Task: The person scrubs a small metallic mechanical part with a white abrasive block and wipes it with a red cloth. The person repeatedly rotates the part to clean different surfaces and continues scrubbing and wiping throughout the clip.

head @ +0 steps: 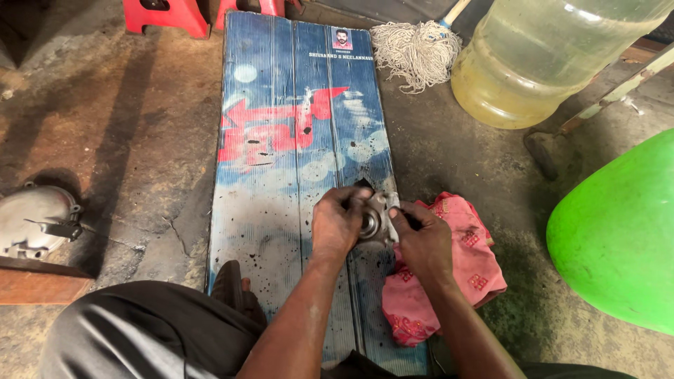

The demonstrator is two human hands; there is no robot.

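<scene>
A small grey metal part [375, 219] with a round bearing in its middle is held between both hands, just above a blue and red ribbed board [281, 126] lying on the floor. My left hand [338, 221] grips its left side, fingers curled over the top. On the part's right edge sits my right hand [421, 242], and it also rests on a pink patterned cloth [460, 270]. Both hands are smeared with dark grease.
A grey metal engine cover [35, 219] lies at the far left. A large clear jug of yellowish liquid [540, 60] and a white mop head [414, 49] stand at the back. A green rounded object [618, 231] fills the right. Red stools [168, 12] stand top left.
</scene>
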